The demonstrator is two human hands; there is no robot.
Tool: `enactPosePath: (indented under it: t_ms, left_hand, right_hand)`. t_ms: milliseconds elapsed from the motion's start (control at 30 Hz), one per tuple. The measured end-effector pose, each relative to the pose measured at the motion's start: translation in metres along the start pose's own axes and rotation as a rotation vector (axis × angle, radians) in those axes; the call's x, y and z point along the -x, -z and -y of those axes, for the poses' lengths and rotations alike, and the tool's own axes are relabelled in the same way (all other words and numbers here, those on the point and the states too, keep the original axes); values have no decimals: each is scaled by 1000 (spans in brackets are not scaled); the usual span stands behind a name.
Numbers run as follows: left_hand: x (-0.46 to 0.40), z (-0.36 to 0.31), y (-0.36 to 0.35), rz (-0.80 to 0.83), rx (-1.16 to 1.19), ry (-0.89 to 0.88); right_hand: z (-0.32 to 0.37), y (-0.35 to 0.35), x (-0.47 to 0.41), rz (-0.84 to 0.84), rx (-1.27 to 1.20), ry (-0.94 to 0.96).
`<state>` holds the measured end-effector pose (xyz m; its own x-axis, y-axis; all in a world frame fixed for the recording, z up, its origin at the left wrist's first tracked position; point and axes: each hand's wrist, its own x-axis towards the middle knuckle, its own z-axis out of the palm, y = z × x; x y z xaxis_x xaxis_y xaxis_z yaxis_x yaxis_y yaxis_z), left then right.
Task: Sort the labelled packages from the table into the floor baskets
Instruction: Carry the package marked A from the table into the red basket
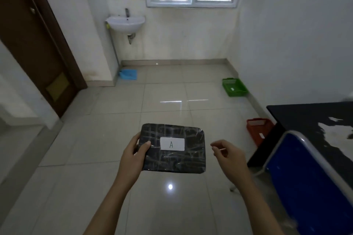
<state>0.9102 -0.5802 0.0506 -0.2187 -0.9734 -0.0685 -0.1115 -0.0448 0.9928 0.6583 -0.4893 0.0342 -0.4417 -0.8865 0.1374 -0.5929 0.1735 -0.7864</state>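
A flat black package (177,160) wrapped in shiny tape, with a white label reading "A", is held level over the tiled floor. My left hand (133,153) grips its left edge, thumb on top. My right hand (226,155) hovers just right of the package, fingers loosely curled, touching nothing. A green basket (234,87) stands on the floor by the right wall, farther off. A red-orange basket (258,129) sits nearer, beside the black table (305,118); each basket carries a small white tag.
A blue chair (309,181) with a metal frame stands at the right, in front of the table. A brown door (38,44) is on the left. A wall sink (126,22) and a blue dustpan (129,74) lie at the far wall.
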Motion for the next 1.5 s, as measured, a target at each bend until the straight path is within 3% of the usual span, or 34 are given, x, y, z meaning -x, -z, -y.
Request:
enactPosePath:
  t_ms: [400, 667, 867, 1067, 1300, 1333, 1500]
  left_hand:
    - [-199, 12, -5, -52, -21, 49]
    - [-401, -26, -85, 12, -43, 30]
    - [-514, -43, -167, 103, 6, 22]
    - [-649, -52, -293, 313, 2, -11]
    - [-787, -87, -503, 772, -134, -88]
    - [-798, -85, -544, 859, -173, -105]
    - [-801, -76, -629, 975, -196, -110]
  right_hand:
    - [-25, -79, -202, 19, 67, -8]
    - [-49, -56, -408, -38, 117, 13]
    - [-97, -22, -505, -140, 125, -84]
    - [-172, 27, -593, -300, 139, -268]
    - [-250, 116, -665, -657, 179, -565]
    - [-267, 131, -666, -735, 180, -636]
    - [-296, 153, -646, -840, 170, -788]
